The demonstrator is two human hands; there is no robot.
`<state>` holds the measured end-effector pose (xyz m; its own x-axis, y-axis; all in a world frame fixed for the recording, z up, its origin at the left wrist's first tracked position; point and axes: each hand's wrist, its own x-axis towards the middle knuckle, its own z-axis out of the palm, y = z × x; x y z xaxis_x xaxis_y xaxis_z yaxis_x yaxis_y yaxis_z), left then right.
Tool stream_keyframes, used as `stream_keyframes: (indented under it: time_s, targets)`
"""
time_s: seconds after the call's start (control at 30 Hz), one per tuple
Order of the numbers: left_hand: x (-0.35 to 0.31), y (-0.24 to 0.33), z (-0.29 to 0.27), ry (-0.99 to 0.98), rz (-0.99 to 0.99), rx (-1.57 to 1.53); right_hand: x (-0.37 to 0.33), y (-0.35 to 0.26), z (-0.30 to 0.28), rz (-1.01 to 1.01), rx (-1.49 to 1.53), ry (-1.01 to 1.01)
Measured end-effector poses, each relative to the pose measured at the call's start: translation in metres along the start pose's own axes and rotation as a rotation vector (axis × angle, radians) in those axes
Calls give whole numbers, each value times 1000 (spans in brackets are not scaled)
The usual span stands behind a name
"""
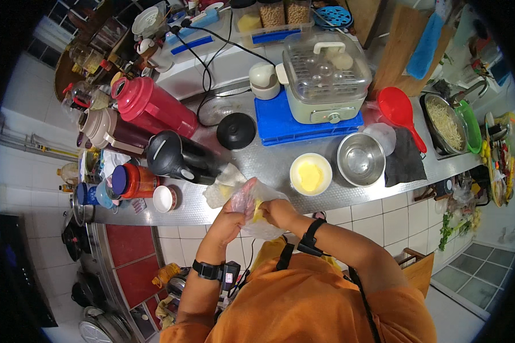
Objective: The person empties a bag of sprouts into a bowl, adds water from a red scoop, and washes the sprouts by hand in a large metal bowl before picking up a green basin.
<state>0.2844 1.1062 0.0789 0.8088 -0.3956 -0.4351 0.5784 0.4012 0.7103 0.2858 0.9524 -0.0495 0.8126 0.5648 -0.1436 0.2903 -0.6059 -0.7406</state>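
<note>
A crumpled translucent plastic bag [264,230] hangs between my hands at the counter's front edge. My left hand [228,222] grips its left side, near a pinkish patch. My right hand [278,212] is closed on the other side, its fingers partly hidden, with a bit of yellow showing by them. What the bag contains cannot be made out. Beyond my right hand stands a white bowl [295,182] with something pale yellow [310,176] in it. An empty steel bowl [360,160] sits to its right. Beside the bag lies a whitish cloth [226,186].
A black kettle [180,157], pink and brown thermos flasks [154,108] and a red jar [140,182] crowd the left. Behind the bowls, a pale green steamer [326,80] rests on a blue box [309,128]. A red ladle [397,108] and a sink with sprouts [443,123] lie right.
</note>
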Motion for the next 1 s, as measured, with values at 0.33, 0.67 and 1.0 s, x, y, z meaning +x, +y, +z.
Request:
stream_keyframes:
  time_s: [0.33, 0.67, 1.0]
  targets:
    - [8, -2, -1, 69, -15, 47, 13, 18, -4, 404, 742, -315]
    - [11, 1, 4, 50, -3, 17, -29, 6, -79, 387, 1008, -107]
    - [15, -3, 0, 33, 39, -11, -76, 24, -135, 445, 1048, 172]
